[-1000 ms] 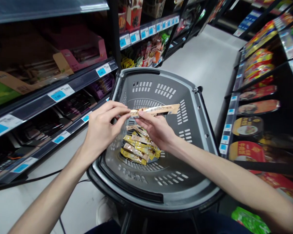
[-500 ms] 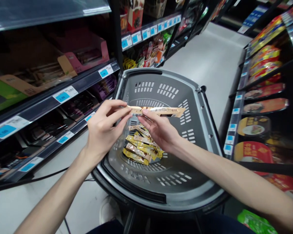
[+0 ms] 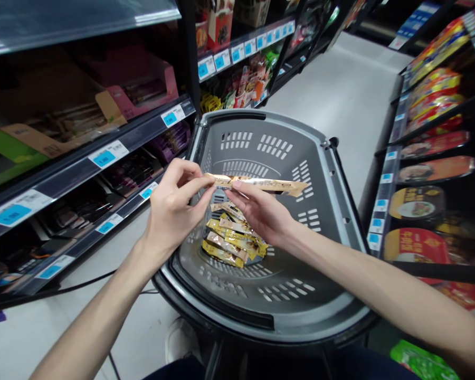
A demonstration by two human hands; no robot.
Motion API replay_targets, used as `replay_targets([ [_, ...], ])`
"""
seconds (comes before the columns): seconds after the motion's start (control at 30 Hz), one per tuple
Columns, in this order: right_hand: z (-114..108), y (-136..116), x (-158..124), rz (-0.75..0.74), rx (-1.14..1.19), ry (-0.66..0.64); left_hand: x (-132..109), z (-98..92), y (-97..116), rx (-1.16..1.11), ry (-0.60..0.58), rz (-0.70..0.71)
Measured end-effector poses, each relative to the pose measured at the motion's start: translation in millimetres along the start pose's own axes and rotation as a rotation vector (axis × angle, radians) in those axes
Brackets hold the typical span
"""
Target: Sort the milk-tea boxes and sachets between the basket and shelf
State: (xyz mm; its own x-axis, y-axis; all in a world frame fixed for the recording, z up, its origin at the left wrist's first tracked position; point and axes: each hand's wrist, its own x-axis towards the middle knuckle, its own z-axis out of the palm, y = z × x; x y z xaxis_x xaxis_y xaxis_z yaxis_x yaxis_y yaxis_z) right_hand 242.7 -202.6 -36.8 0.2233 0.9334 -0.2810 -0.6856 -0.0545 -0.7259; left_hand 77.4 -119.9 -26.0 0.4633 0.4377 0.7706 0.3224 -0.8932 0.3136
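Observation:
A long, narrow tan snack packet [image 3: 273, 184] lies level above the shopping basket [image 3: 320, 264]. My left hand [image 3: 178, 200] pinches its left end between thumb and fingers. Near the packet's middle, my right hand [image 3: 261, 208] is closed on it, the thumb on top and the fingers underneath. Below both hands, several slim yellow and tan snack packets [image 3: 225, 245] lie in a loose pile on the floor of the grey basket. Part of that pile is hidden behind my right hand.
Shelves with a price-tag rail [image 3: 111, 153] and open snack boxes [image 3: 142, 84] run along the left. On the right a rack holds bagged goods [image 3: 435, 100] and lidded bowls [image 3: 417, 203]. A pale aisle floor [image 3: 332, 79] stretches ahead. A green bag [image 3: 421, 361] sits at the lower right.
The packet's right end has dipped slightly, and my left fingers have drawn in tighter at its left end. The whole view has shifted a little.

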Motion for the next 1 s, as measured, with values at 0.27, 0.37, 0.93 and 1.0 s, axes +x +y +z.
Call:
replay_targets([
  [0.27,1.3,-0.1,-0.6,-0.029,-0.038,-0.013,2.1,-1.4,0.6,0.016,-0.04,-0.023],
  [0.37,2.1,-0.5,-0.5,-0.036,-0.044,-0.02,3.5,-1.9,0.3,0.002,-0.022,-0.043],
  [0.93,-1.3,0.6,1.0,0.012,-0.01,-0.145,5.3,-8.2,6.6,-0.12,-0.062,-0.062],
  [1.0,-1.6,0.0,0.9,0.013,-0.03,-0.159,5.8,-8.7,5.4,-0.16,-0.077,-0.094],
])
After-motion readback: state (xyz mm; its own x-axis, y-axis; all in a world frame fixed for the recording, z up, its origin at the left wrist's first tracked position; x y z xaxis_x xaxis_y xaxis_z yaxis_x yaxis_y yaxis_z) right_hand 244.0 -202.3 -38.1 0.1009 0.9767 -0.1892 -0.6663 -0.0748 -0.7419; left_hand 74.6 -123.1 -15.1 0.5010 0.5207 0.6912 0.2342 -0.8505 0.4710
